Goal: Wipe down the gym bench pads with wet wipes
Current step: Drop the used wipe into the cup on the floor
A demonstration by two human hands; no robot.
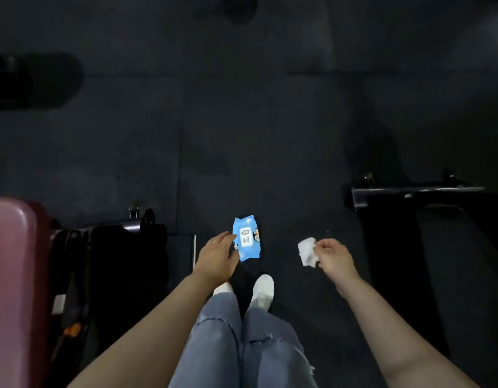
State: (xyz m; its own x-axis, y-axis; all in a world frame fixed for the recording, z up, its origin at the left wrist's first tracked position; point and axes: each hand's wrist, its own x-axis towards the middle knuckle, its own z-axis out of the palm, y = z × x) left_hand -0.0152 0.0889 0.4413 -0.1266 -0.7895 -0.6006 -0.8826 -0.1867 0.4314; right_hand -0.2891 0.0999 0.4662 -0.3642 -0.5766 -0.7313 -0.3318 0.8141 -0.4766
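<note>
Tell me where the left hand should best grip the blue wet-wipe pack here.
Probably the long left edge of the wet-wipe pack, approached from the left, where the left hand already is. The pack looks flat and soft, so a pinch grip across that edge, clear of the white label flap, suits it. The right hand holds a white wipe.

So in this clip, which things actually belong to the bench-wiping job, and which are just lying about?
Belongs to the job:
- blue wet wipes pack, held by the left hand
- white wipe, pinched in the right hand
- maroon bench pad, at the left edge

Just there:
- black frame bar on the right
- dark gear beside the pad; too dim to identify
- black rubber floor
</note>
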